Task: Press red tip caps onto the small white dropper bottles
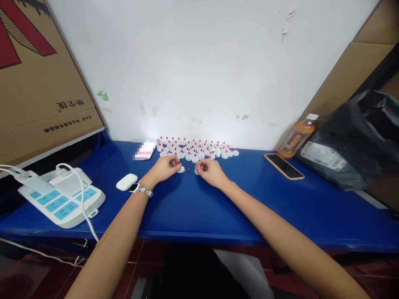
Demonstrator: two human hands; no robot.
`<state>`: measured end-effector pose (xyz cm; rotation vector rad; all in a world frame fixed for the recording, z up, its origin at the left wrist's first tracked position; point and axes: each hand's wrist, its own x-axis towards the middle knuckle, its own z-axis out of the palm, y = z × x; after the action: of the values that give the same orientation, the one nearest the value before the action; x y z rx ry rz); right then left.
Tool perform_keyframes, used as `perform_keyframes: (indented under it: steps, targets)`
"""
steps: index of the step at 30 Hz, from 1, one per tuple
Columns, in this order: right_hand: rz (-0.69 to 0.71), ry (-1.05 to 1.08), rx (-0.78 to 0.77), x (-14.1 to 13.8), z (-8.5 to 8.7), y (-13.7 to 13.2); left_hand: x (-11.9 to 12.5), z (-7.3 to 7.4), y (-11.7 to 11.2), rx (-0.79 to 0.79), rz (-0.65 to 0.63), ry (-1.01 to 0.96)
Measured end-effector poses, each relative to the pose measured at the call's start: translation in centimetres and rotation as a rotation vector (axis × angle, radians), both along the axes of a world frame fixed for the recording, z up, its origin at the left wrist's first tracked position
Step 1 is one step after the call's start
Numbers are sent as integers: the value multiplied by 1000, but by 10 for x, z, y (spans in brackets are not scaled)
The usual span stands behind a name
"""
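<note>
My left hand, with a watch on its wrist, is closed in a pinch on a white cap with a red tip. To the right, my right hand has its fingers closed around another white cap, which they largely cover. Whether that one carries a red tip I cannot tell. Between the two hands a small loose red tip lies on the blue table. Just behind the hands stand several rows of white caps with red tips, most of them upright and close together.
At the left are a white power strip with plugged cables and a white earbud case. A phone, an orange drink bottle and a dark plastic bag lie right. The white wall closes off the back.
</note>
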<state>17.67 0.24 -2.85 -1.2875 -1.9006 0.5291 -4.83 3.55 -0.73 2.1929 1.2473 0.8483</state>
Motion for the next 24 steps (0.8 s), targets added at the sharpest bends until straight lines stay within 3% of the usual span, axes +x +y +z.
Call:
perform_keyframes:
  steps: [8,15,24]
  targets:
    - [47,40,-48,-2,2,-4,17,-8,1,-56,-151,-16]
    - [-12,97,-44,-6,-5,10,32,-7,6,50,-90,31]
    - [-41,153,60,5,2,0,21,-14,10,84,-65,-7]
